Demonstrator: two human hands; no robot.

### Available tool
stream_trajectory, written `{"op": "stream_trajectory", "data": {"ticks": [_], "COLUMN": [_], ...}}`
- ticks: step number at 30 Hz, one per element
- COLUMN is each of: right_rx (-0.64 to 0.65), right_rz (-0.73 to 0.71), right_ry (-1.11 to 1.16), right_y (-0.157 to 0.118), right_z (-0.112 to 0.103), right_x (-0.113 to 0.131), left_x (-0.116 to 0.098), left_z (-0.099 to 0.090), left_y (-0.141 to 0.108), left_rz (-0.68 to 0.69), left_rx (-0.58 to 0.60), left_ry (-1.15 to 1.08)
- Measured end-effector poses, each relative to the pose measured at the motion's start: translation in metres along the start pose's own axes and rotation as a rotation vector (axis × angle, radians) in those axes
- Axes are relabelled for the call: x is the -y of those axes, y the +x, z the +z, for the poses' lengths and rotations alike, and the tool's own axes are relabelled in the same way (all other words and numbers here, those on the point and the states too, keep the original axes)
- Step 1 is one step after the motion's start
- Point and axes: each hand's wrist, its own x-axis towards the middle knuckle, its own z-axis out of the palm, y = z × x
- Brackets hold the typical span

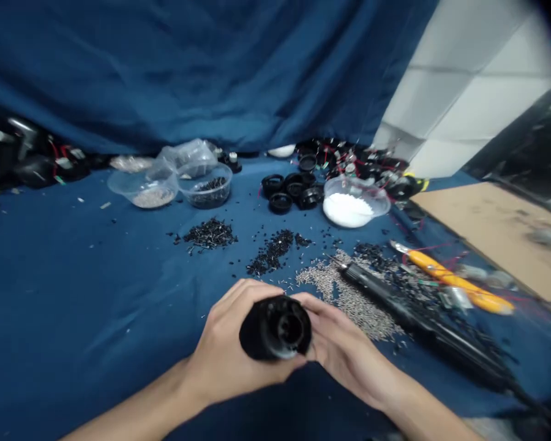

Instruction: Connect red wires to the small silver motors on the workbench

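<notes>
A black cylindrical housing (269, 331) is held low in front of me, its round end facing up toward the camera with a hollow ringed hub inside. My left hand (229, 343) wraps around it from the left, thumb underneath along the near side. From the right, my right hand (344, 349) presses curled fingers to the far right rim; part of its grip is hidden behind the housing. Just beyond the hands lie a spread of small silver screws (362, 306) and a pile of small black parts (272, 252).
A black electric screwdriver (408, 318) and a yellow utility knife (459, 282) lie to the right, beside a cardboard sheet (500, 226). Farther back stand plastic tubs, one holding white material (349, 209), and black rings (294, 187). Black screws (210, 234) are heaped left of centre.
</notes>
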Motion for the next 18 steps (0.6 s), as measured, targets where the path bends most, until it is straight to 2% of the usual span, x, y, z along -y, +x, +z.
{"op": "stream_trajectory", "data": {"ticks": [2, 4, 9, 12, 15, 18], "right_rx": [-0.088, -0.2, -0.369, -0.423, -0.558, -0.841], "right_rz": [-0.088, -0.253, -0.603, -0.731, -0.776, -0.702], "right_ry": [-0.314, -0.641, -1.097, -1.321, -1.496, -1.605], "right_y": [-0.002, -0.018, -0.102, -0.131, -0.125, -0.11], "right_z": [-0.008, -0.011, 0.0, -0.003, -0.032, -0.086], "right_x": [-0.008, -0.014, -0.022, -0.018, 0.014, 0.069], "left_x": [0.011, 0.019, 0.012, 0.008, 0.017, 0.035], "left_z": [0.0, -0.004, -0.013, -0.022, -0.04, -0.056], "left_y": [-0.004, -0.011, -0.047, -0.068, -0.073, -0.064], "left_rz": [-0.132, -0.208, -0.277, -0.352, -0.431, -0.483], "left_rx": [0.022, 0.0, 0.005, 0.055, 0.074, 0.116], "left_ry": [0.152, 0.24, 0.402, 0.474, 0.551, 0.582]}}
